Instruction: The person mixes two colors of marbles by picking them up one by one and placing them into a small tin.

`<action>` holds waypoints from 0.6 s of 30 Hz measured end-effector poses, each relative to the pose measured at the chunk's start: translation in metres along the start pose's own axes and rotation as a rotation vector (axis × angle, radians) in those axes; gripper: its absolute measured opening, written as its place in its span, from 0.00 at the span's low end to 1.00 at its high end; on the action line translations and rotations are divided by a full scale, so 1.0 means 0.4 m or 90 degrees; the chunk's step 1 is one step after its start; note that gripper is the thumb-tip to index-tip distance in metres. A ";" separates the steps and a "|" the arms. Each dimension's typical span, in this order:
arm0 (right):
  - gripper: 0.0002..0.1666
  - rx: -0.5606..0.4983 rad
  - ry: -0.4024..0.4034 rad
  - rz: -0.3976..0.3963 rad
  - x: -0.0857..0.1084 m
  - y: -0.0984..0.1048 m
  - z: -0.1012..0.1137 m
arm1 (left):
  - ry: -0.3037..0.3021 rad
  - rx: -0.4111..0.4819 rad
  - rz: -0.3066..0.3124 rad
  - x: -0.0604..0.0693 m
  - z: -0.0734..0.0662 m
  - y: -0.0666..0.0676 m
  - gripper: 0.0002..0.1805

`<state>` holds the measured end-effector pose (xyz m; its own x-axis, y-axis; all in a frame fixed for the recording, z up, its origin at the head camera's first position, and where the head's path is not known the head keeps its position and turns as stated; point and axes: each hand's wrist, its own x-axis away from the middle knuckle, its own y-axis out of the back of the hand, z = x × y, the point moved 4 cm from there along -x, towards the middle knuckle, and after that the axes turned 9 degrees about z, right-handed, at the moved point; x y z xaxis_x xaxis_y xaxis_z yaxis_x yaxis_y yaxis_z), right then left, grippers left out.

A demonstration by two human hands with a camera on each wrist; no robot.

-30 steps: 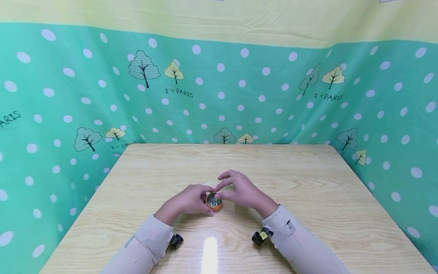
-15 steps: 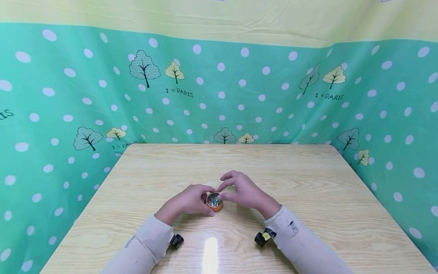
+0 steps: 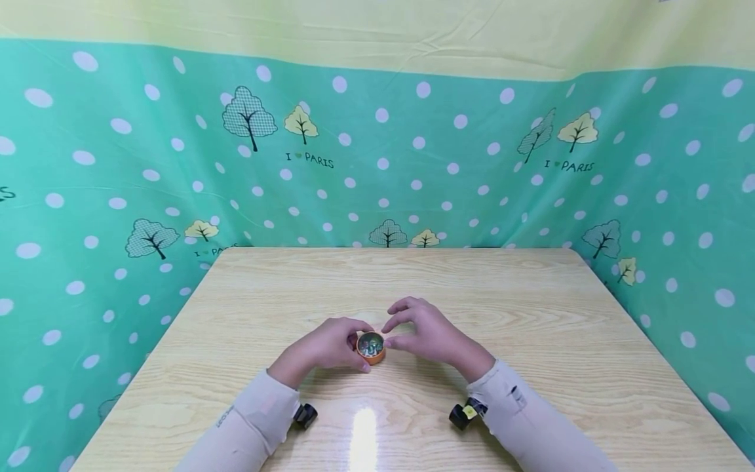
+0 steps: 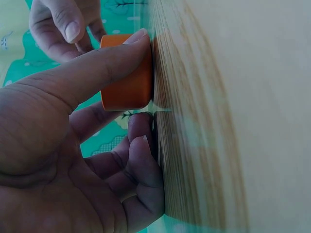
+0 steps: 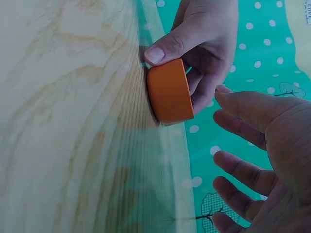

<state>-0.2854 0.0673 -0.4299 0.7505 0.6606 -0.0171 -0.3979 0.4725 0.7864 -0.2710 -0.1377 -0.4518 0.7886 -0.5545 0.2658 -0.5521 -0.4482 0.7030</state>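
A small round orange container (image 3: 373, 360) stands upright on the wooden table, with small shiny dark and greenish bits (image 3: 370, 344) inside; what they are is too small to tell. My left hand (image 3: 327, 344) holds it from the left, thumb on the near side and forefinger on the far side. In the left wrist view the thumb lies along the orange wall (image 4: 126, 92), and the other fingers curl loosely below. My right hand (image 3: 430, 334) hovers just right of the rim, its fingers relaxed and apart from the container. The right wrist view shows nothing between those fingers.
The light wood-grain table (image 3: 501, 288) spreads around both hands. A green dotted cloth (image 3: 413, 164) with printed trees hangs behind it and along both sides. Black wrist cameras (image 3: 305, 416) sit under the cuffs.
My right hand has drawn back a little to the right, from over the container's rim to beside it. The left hand keeps its hold, and the container has barely shifted.
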 end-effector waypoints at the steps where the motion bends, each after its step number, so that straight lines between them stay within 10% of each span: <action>1: 0.10 0.003 -0.004 -0.002 0.003 0.000 -0.002 | 0.001 -0.001 0.000 0.000 0.001 0.000 0.35; 18: 0.11 0.017 -0.004 -0.027 0.064 0.009 -0.040 | 0.002 -0.008 -0.009 -0.001 0.009 -0.007 0.35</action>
<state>-0.2761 0.0954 -0.4374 0.7696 0.6368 -0.0475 -0.3514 0.4845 0.8011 -0.2708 -0.1388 -0.4563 0.7972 -0.5456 0.2584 -0.5375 -0.4466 0.7153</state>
